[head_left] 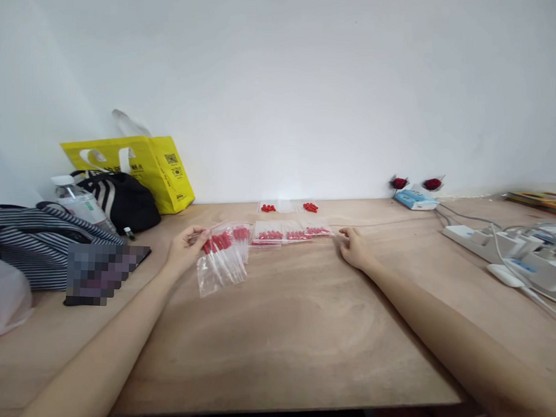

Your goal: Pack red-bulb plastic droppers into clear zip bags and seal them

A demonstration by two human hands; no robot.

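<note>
My left hand (190, 244) pinches the top corner of a clear zip bag (217, 270) with small red pieces near its upper edge. That bag tilts over the table and overlaps another bag of red pieces (240, 233). To its right lies a row of clear bags (295, 232), with red pieces along their lower part. At the right end of this row, my right hand (352, 248) has its thumb and fingers closed on the edge of a clear bag. Two small heaps of red pieces, the left heap (268, 208) and the right heap (310, 207), lie farther back on clear plastic.
At the left are a yellow bag (169, 179), a black cap-like item (131, 202), a clear bottle (84, 206) and a striped bag (41, 238). A tissue pack (415, 200), two red flowers and white power strips (507, 246) with cables occupy the right. A wall stands behind.
</note>
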